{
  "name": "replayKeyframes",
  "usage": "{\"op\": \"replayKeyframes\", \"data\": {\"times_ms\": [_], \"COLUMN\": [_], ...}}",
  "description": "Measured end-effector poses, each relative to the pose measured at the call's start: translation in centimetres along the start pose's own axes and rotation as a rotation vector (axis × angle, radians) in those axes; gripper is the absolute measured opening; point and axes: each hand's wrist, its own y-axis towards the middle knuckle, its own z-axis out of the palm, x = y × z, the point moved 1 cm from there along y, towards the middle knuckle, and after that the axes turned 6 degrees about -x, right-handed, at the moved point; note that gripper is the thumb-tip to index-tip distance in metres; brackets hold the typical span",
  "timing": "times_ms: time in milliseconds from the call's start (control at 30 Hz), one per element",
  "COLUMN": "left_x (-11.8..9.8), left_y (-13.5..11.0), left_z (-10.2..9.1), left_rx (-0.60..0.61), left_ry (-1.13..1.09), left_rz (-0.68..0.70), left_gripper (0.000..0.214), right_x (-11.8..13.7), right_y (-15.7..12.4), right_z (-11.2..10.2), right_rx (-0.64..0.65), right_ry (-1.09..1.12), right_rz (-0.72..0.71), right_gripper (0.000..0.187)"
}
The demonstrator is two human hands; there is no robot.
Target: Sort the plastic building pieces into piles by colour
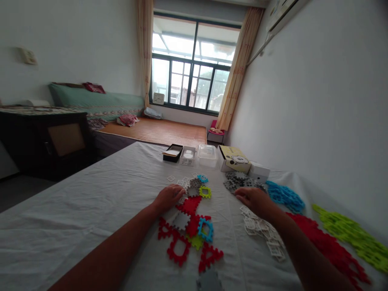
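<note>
My left hand (167,197) rests palm down on the white cloth (100,210), fingers curled beside a cluster of small grey and white puzzle pieces (189,184). A joined patch of red, grey, blue and yellow-green foam tiles (189,230) lies just below it. My right hand (254,199) lies palm down near a pile of grey tiles (238,180), with white tiles (263,234) under the wrist. Whether either hand grips a piece stays hidden.
Piles of blue tiles (285,195), red tiles (327,242) and yellow-green tiles (354,236) line the right side. Small boxes (172,152), a clear container (207,155) and a yellow box (235,159) stand along the far edge. A bed (151,131) and dark cabinet (45,137) lie beyond.
</note>
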Motion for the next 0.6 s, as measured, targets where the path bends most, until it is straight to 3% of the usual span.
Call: {"op": "replayKeyframes", "data": {"times_ms": [133, 233, 300, 467, 600], "left_x": [0.1, 0.0, -0.1, -0.3, -0.2], "left_y": [-0.1, -0.2, -0.2, -0.2, -0.1], "left_z": [0.0, -0.2, -0.3, -0.2, -0.2], "left_rx": [-0.012, -0.011, -0.008, -0.012, 0.000], "left_ry": [0.001, 0.001, 0.005, 0.008, 0.013], "left_rz": [0.020, 0.024, 0.028, 0.031, 0.024], "left_gripper": [0.035, 0.034, 0.034, 0.035, 0.036], "right_x": [5.7, 7.1, 7.2, 7.2, 6.9], "right_y": [3.3, 5.0, 5.5, 4.6, 3.3], "right_z": [4.0, 7.2, 8.4, 8.0, 6.6], "right_rx": [0.014, 0.025, 0.031, -0.069, -0.173], "right_ry": [0.014, -0.042, -0.076, -0.110, 0.118], "right_rz": [-0.229, -0.255, -0.228, -0.200, -0.143], "right_gripper": [0.025, 0.034, 0.030, 0.018, 0.019]}}
